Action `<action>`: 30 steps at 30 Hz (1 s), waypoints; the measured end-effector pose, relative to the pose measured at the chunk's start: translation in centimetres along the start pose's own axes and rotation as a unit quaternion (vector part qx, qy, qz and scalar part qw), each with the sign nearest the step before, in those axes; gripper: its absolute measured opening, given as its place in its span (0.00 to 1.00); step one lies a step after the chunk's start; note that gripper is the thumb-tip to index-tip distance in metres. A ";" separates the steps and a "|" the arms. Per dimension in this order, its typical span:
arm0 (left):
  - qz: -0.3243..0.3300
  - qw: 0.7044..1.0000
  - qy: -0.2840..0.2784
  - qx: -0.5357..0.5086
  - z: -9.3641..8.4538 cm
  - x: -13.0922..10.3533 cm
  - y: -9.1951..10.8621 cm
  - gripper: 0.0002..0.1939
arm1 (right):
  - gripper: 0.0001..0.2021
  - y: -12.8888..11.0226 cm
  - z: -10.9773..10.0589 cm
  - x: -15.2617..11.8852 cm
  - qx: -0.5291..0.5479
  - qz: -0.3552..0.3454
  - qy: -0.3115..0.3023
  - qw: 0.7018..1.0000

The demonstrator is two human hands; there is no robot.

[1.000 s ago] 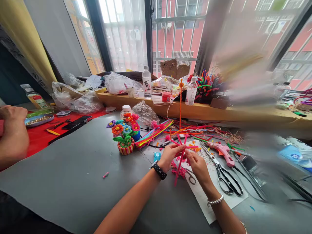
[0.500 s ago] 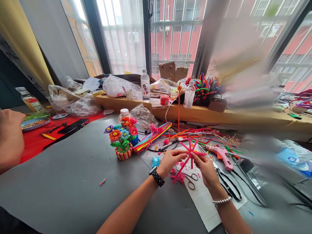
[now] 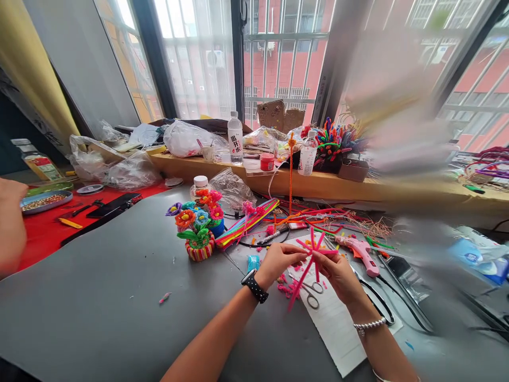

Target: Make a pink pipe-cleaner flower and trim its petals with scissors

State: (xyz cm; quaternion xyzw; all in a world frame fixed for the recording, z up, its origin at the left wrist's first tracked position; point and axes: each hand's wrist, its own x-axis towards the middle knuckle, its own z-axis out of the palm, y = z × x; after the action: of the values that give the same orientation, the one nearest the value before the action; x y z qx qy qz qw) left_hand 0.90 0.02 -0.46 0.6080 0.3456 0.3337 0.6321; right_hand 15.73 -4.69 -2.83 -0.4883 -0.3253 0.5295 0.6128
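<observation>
A star of pink pipe cleaners (image 3: 317, 241) spreads out from a shared middle, with one longer arm slanting down to the left. My left hand (image 3: 280, 262) pinches it near the centre from the left. From the right, my right hand (image 3: 338, 273) grips it close to the same point with thumb and fingers. Beneath them lie scissors (image 3: 313, 301) on a white sheet of paper (image 3: 332, 331), beside a heap of pink fuzzy scraps (image 3: 287, 289). A small blue packet (image 3: 253, 262) is by my left wrist.
A pot of pipe-cleaner flowers (image 3: 200, 246) stands to the left, a bundle of coloured pipe cleaners (image 3: 246, 225) behind. At the right lies a pink glue gun (image 3: 363, 254). Bottles (image 3: 235, 140) line the ledge. Another person's arm (image 3: 11, 228) is at far left.
The pink star has turned slightly in my fingers, and my right hand has shifted a little. The whole view has moved slightly. The other person's arm sits further out of view.
</observation>
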 end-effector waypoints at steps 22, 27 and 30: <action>0.177 0.947 0.038 0.264 -1.4 -0.4 0.8 0.10 | 0.10 0.4 0.5 0.0 0.084 0.002 0.065 0.994; 0.183 0.945 0.012 0.270 -1.1 -0.5 0.6 0.09 | 0.10 0.4 0.9 -0.3 0.076 0.005 0.054 0.996; 0.162 0.950 0.003 0.267 -1.0 -0.4 0.5 0.08 | 0.10 0.2 0.9 -0.3 0.079 0.001 0.059 0.995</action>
State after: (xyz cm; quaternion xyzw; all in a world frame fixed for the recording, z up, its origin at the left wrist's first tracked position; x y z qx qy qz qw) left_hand -0.18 0.23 0.00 0.8012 0.3211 0.3291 0.3831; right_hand 14.81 -4.75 -2.71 -0.4695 -0.2451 0.5243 0.6668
